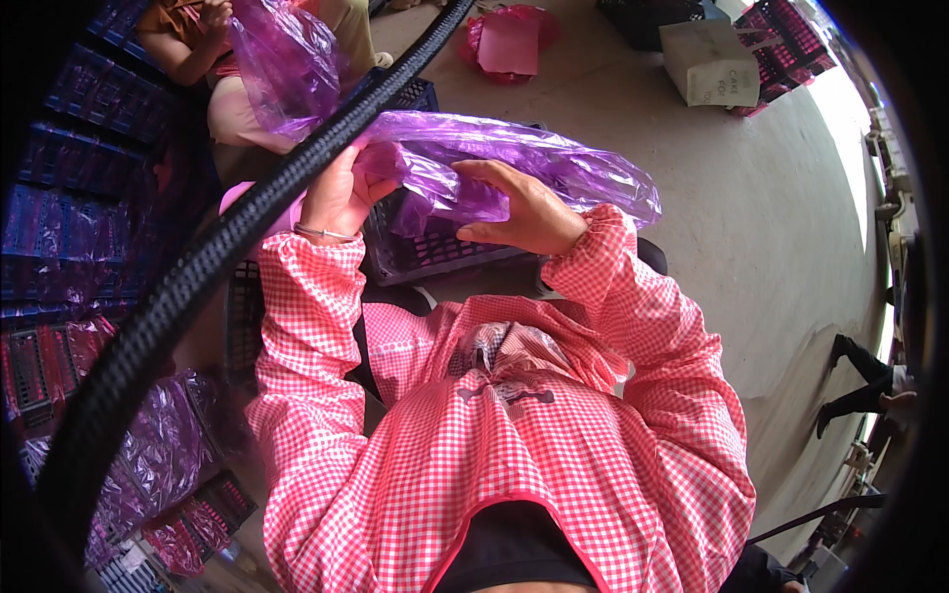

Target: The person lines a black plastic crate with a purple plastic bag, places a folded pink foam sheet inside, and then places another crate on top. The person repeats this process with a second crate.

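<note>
A large purple translucent plastic bag (593,167) lies bunched over a dark plastic crate (445,259) in front of me. My left hand (341,189), with a bracelet at the wrist, is at the bag's left end and has gathered film between thumb and fingers. My right hand (526,207) is at the middle of the bag, thumb and fingers spread around a bunched fold; whether they press on the film cannot be told. Behind my left wrist shows a pink rounded object (278,215), partly hidden by a black braided cable (245,222) near the camera.
Stacked blue crates (74,222) with purple film line the left side. Another person (222,67) sits at the upper left, holding a purple bag. Beyond are a pink item on red film (508,44), a white paper bag (708,63) and red crates (786,48). Someone's legs (860,378) show far right.
</note>
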Available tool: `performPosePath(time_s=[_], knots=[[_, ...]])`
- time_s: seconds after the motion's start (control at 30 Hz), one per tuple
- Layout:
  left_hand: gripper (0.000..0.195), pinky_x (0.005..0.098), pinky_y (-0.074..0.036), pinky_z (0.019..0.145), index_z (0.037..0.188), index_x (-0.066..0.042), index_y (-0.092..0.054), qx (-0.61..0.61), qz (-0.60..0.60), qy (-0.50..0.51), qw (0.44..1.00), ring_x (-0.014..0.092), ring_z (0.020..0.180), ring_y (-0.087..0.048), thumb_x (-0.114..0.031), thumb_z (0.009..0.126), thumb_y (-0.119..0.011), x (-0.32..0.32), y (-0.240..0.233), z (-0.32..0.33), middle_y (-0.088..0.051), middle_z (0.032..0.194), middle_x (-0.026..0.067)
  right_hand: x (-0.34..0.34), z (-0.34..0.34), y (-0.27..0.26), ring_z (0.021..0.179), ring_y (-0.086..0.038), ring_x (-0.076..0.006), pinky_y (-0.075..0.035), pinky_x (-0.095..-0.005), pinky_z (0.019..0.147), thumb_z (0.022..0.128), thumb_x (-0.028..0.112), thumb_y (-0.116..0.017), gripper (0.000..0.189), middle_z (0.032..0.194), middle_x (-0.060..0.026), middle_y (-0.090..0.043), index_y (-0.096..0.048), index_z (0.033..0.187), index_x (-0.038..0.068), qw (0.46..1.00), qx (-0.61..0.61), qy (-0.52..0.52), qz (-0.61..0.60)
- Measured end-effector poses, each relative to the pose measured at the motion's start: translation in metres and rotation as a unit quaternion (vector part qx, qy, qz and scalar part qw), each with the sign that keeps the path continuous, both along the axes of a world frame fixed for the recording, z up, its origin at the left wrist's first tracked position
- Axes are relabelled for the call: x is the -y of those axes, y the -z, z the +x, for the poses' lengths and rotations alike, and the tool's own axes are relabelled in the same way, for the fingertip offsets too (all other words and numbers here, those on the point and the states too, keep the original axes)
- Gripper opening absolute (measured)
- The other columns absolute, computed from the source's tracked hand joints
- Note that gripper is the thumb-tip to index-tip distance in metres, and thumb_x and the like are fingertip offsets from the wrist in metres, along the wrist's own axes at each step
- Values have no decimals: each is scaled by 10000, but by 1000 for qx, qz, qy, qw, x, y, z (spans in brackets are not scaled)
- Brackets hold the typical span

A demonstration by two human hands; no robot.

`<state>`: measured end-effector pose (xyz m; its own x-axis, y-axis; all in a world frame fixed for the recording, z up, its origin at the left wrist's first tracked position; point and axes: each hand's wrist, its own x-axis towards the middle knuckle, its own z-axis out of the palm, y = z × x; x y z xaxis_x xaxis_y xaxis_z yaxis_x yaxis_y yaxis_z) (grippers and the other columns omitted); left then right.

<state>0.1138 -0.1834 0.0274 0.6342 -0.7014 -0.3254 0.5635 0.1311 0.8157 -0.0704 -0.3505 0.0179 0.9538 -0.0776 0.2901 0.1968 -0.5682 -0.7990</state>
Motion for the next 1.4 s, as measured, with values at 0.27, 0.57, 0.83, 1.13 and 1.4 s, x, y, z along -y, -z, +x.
performPosePath(time_s=[0.27, 0.57, 0.83, 1.13, 1.4], knots=[[390, 298, -418, 861, 1112, -4, -504, 503, 18, -77, 861, 207, 1015, -529, -105, 774, -671, 1, 5, -77, -547, 1065, 121, -8, 10, 23, 692, -543, -91, -448, -262, 622, 802, 204, -657, 261, 753, -47, -610, -575, 927, -11, 965, -50, 61, 252], [110, 343, -436, 690, 830, -63, -596, 738, 81, -53, 668, 243, 742, -569, -46, 732, -643, 8, 15, -86, -573, 801, 56, -3, 23, 2, 856, -563, -126, -470, -248, 731, 836, 269, -628, 439, 911, -114, -604, -517, 1093, -69, 967, -29, 69, 243], [120, 343, -426, 663, 828, -71, -572, 788, 124, -102, 595, 233, 714, -557, -31, 733, -635, -11, 13, -78, -551, 774, 52, 28, 41, -7, 597, -505, -61, -421, -206, 564, 902, 251, -529, 246, 707, -7, -584, -598, 857, 19, 901, -47, 168, 397], [298, 329, -441, 693, 1053, -57, -561, 722, 105, -107, 676, 224, 789, -573, -48, 763, -630, 3, 1, -89, -567, 987, 88, 32, 33, -15, 848, -618, -142, -508, -250, 735, 920, 192, -478, 238, 942, -104, -639, -572, 1018, -3, 817, -99, 15, 568], [142, 329, -461, 656, 886, -47, -556, 764, 86, -127, 627, 264, 747, -581, -27, 761, -620, 23, 6, -81, -562, 855, 89, 25, 32, -21, 863, -592, -138, -486, -265, 752, 927, 221, -460, 275, 982, -82, -624, -577, 1027, -7, 779, -96, 20, 619]])
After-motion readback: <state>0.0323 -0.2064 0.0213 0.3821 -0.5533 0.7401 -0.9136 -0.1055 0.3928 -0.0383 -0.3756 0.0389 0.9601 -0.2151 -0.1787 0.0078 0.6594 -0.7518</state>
